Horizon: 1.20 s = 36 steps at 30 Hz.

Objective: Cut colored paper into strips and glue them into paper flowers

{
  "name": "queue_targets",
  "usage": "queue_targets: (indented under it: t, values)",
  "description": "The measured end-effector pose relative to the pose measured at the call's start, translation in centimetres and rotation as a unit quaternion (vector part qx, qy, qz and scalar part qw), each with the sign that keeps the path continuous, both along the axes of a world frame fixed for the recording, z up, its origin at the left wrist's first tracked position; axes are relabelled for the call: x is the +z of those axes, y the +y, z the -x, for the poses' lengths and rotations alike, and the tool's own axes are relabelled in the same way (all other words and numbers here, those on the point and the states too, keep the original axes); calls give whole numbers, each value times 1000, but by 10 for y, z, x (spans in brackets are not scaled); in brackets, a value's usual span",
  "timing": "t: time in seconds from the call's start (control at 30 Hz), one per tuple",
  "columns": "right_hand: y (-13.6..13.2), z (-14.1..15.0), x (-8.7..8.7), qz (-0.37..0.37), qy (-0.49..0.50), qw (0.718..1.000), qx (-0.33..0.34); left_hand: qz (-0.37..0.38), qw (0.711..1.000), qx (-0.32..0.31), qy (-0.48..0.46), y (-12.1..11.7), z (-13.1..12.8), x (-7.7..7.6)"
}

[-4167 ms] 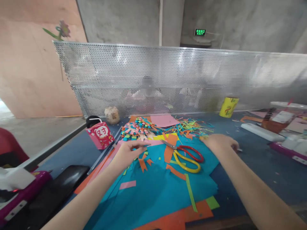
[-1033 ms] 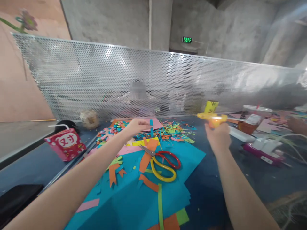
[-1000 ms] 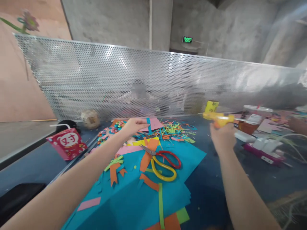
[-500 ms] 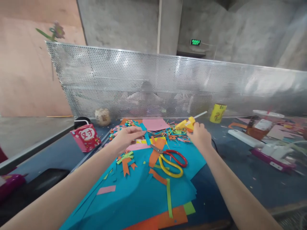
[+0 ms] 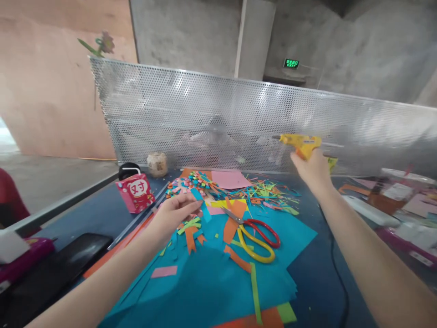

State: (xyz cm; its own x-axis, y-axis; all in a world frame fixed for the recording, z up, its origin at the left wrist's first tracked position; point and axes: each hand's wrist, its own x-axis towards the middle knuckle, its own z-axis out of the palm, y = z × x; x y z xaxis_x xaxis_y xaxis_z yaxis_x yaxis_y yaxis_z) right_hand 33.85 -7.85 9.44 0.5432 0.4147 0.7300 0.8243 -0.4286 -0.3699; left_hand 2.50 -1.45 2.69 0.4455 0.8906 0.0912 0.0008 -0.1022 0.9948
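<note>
My left hand (image 5: 182, 209) pinches a blue paper strip (image 5: 206, 212) above the sheets. Raised at the right, my right hand (image 5: 314, 171) grips a yellow hot glue gun (image 5: 300, 142), its nozzle pointing left. Scissors (image 5: 252, 234) with one red and one yellow handle loop lie on large blue sheets (image 5: 218, 282). Under their blades is an orange paper piece (image 5: 230, 228). Just below my left hand rest an orange notched ribbon piece (image 5: 190, 239) and a green looped bow (image 5: 190, 224). A green strip (image 5: 255, 291) and a pink strip (image 5: 164, 271) lie nearer to me.
Coloured scraps (image 5: 269, 191) are heaped at the back before a perforated metal screen (image 5: 191, 114). To the left stand a red drink carton (image 5: 135, 193), a jar (image 5: 157, 165) and a black phone (image 5: 75, 255). A black cord (image 5: 336, 264) runs along the right; a plastic cup (image 5: 392, 189) stands beyond.
My right hand has lifted the glue gun up and to the right, away from the scraps. My left hand has come slightly lower with the blue strip. The view has shifted leftward.
</note>
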Motion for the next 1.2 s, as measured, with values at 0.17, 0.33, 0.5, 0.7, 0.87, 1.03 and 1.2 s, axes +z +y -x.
queue_targets:
  t: [0.17,0.33,0.5,0.7,0.87,1.03,1.2]
  values:
    - [-17,75,-53,34,-57,990,127,5,1000,23,10,12,5,-16]
    - [-23,107,-95,37,-207,967,145,-8,997,48,65,8,5,-18]
    - [-29,108,-99,18,-320,922,216,-63,995,22,80,8,1,-22]
    - [-32,111,-97,16,-363,903,229,-61,996,-5,64,11,1,-30]
    - [-31,109,-99,15,-366,900,237,-60,995,7,78,11,2,-28]
    - [-32,108,-99,5,-372,891,259,-56,996,9,65,10,2,-28]
    - [-31,107,-100,4,-370,891,263,-58,996,23,63,11,1,-29]
